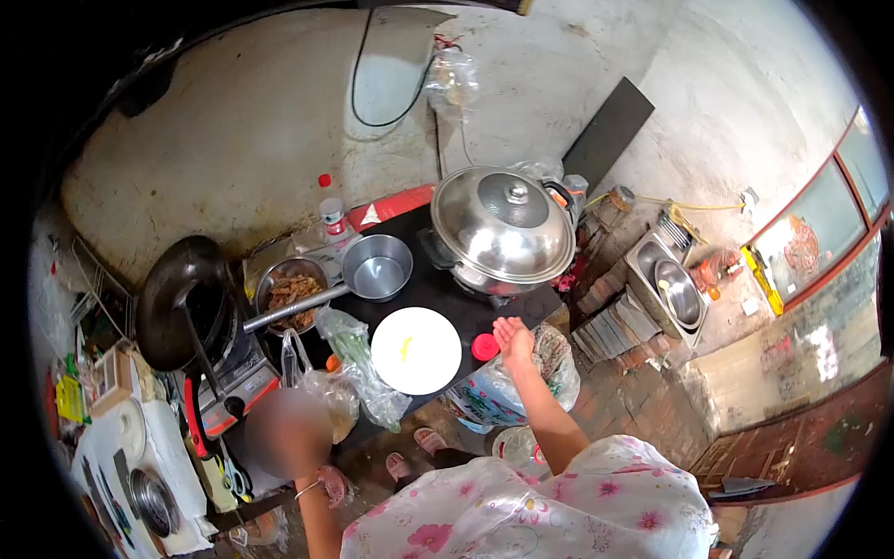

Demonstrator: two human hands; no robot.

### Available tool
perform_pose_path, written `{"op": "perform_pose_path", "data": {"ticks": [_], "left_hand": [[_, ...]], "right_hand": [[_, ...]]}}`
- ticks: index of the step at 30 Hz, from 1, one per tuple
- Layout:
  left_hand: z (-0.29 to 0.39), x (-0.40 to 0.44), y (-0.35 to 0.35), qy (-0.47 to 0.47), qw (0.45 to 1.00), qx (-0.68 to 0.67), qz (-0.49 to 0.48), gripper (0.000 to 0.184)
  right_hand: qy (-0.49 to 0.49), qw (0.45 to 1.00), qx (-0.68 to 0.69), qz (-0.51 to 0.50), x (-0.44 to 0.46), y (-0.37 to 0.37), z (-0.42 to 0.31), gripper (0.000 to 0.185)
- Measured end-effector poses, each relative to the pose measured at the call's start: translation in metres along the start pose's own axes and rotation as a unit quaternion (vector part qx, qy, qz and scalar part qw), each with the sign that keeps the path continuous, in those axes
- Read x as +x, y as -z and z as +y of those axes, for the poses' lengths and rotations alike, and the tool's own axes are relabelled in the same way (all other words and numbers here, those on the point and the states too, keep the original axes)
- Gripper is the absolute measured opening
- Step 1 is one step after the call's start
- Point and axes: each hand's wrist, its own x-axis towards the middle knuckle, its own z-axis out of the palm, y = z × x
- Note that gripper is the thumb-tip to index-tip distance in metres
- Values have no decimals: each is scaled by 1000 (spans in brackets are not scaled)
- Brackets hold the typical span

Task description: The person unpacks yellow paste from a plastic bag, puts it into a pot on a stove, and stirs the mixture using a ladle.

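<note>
My right hand is stretched out over the black table's right edge, fingers extended and nothing visible in it. It is just right of a red lid. A white plate with a little yellow food lies left of the lid. My left hand is covered by a blur, so its fingers and anything in it cannot be made out. It is beside a clear plastic bag. Green vegetables in a plastic bag lie between that bag and the plate.
A large lidded steel pot stands at the back right. Behind the plate is a steel ladle pan, beside a bowl of brown food. A black wok stands at the left. A lined bin is below the right edge.
</note>
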Motion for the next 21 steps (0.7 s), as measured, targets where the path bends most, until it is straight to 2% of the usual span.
{"op": "perform_pose_path", "data": {"ticks": [1,2,3,4,5,6,8,9,13,15,17,21], "left_hand": [[3,6,2,70,985,-159,-2,30],[4,11,4,138,941,-310,-6,30],[4,17,5,203,869,-452,-11,30],[3,24,8,262,772,-579,-15,30],[2,29,12,315,653,-689,-21,30],[12,39,26,313,656,-687,-22,30],[52,62,65,401,729,-554,-14,34],[57,58,68,403,731,-551,-16,34],[70,53,75,286,841,-457,38,9],[69,53,75,259,864,-427,54,7],[61,62,70,402,694,-596,42,8],[42,58,47,421,684,-594,50,5]], "right_hand": [[-6,1000,17,14,26,10,0,38],[-2,998,35,50,41,14,-3,43],[1,995,52,83,52,12,-7,47],[-1,995,59,83,60,11,-11,47],[-12,994,81,69,68,10,-13,51],[-23,993,102,55,74,8,-15,55],[-27,994,96,51,82,-4,-19,57],[-29,994,89,48,87,-5,-19,59],[-25,995,60,79,88,3,-16,61],[-29,995,65,68,91,2,-18,60],[-30,997,22,63,94,-2,-24,58],[-36,998,-41,21,89,7,-30,56]]}}
